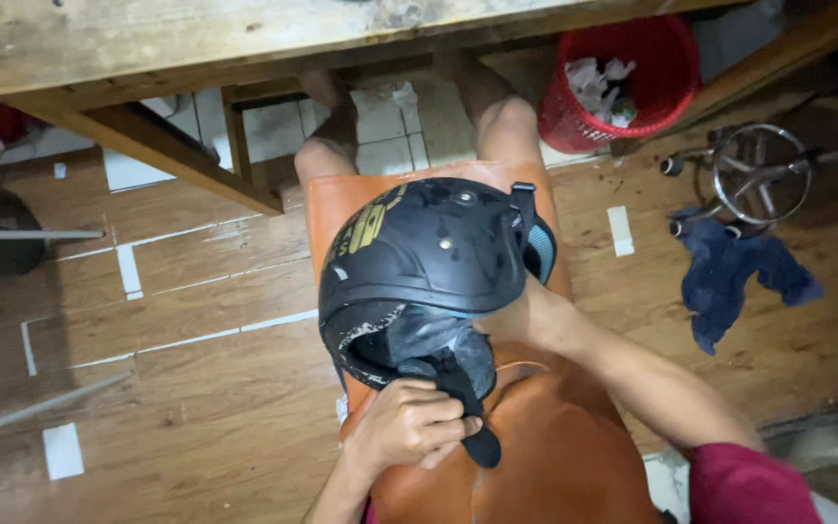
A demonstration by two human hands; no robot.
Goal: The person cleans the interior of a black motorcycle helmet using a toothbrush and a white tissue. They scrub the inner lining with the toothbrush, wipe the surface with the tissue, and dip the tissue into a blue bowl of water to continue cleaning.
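A black helmet (429,257) with yellow markings rests on my lap, over an orange-brown apron (526,437). My left hand (409,422) is closed on the black padded strap piece (467,408) that hangs from the helmet's lower edge. My right hand (516,315) is tucked under the helmet's right side and holds it; its fingers are mostly hidden by the shell. A blue-lined strap (538,243) shows at the helmet's right.
A wooden workbench (196,39) spans the top, with its slanted leg (167,155) at left. A red basket (632,78) with crumpled paper stands at upper right. A stool's metal ring base (758,170) and a dark blue rag (729,277) lie on the wooden floor at right.
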